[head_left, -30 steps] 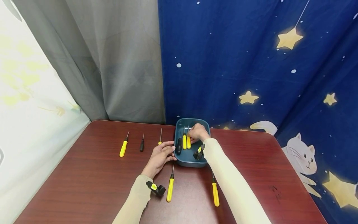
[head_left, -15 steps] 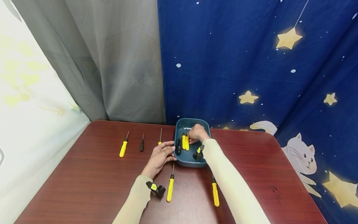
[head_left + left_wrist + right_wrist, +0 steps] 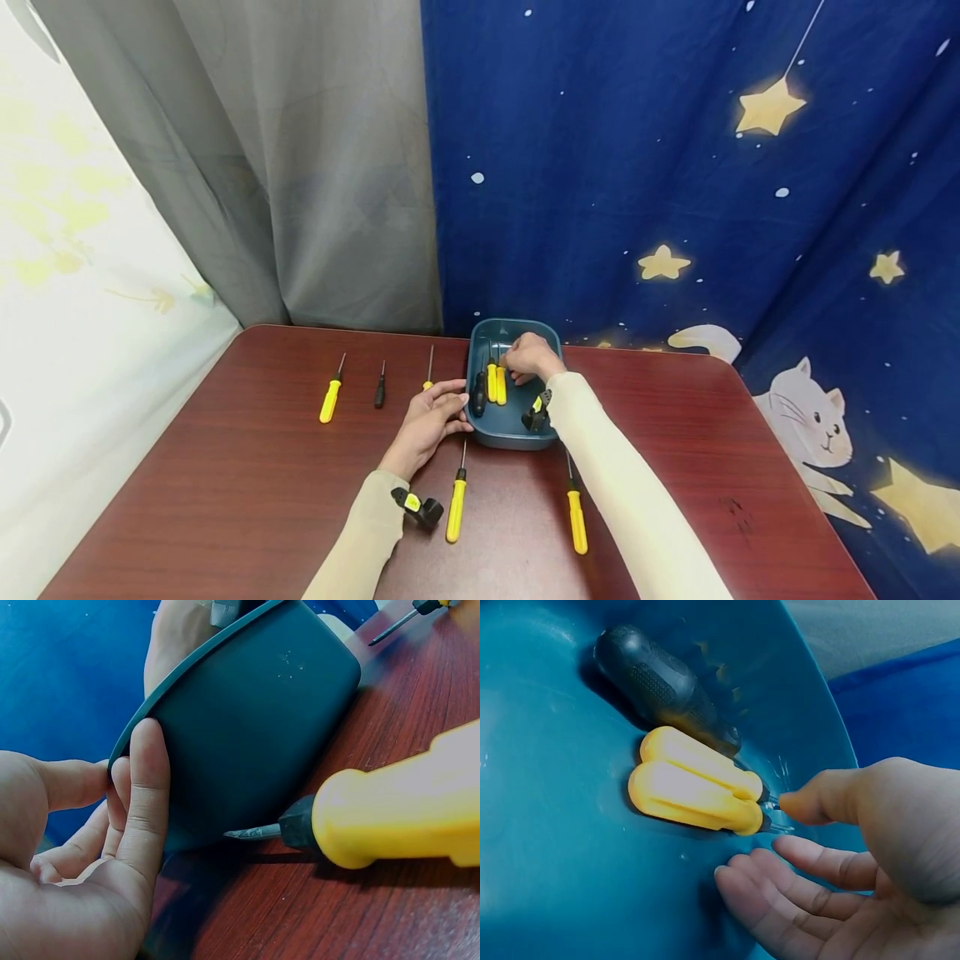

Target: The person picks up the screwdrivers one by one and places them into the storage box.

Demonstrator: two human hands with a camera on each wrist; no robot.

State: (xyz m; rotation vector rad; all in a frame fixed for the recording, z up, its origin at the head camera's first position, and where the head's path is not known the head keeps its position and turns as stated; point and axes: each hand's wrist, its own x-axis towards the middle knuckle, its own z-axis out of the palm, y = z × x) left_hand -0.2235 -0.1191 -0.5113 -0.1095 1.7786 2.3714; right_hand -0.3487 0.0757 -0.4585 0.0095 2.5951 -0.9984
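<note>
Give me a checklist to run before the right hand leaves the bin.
1. Bin steadied: ok, left hand grips its rim.
2. Two yellow screwdrivers inside the bin: ok, handles side by side.
3. Right hand off their shafts: cannot tell, thumb tip very close.
4. Black screwdriver inside the bin: ok.
5. All screwdrivers in: not ok, five more screwdrivers lie on the table.

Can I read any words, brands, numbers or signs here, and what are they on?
No readable text anywhere.
Left-wrist camera, yellow label: too small to read.
Right-wrist camera, yellow label: too small to read.
Tray and yellow screwdrivers inside: no lettering visible.
Dark marks on table: no legible letters.
</note>
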